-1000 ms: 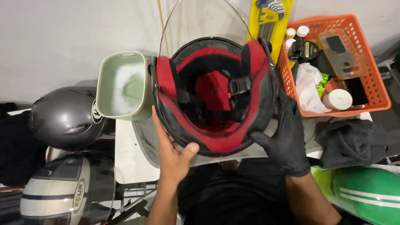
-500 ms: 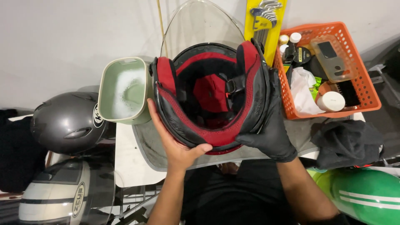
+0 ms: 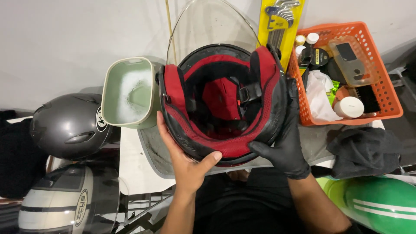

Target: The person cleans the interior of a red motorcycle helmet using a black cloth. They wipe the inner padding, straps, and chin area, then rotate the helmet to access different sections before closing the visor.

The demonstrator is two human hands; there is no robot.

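The helmet (image 3: 223,104) sits upside down between my hands, its opening facing up at me so the red and black padding inside shows, and its clear visor (image 3: 208,26) swung open away from me toward the wall. My bare left hand (image 3: 186,162) cups the near rim from below, thumb hooked over the red edge; my right hand (image 3: 284,145), in a black glove, is closed around the rim on the other side. I hold it just above the white tabletop (image 3: 136,173), over a grey mat. As far as I can judge, the liner is still fitted in the shell and looks dry, so any washing seems yet to come. Just beside the helmet on the left stands a pale green tub (image 3: 128,93) with soapy water, untouched. To the right an orange basket (image 3: 381,93) holds bottles, a cloth and a brush, with a dark rag (image 3: 366,151) nearby. Other helmets lie around: a grey helmet (image 3: 69,125), a striped one below it, a green helmet (image 3: 372,201) at right.
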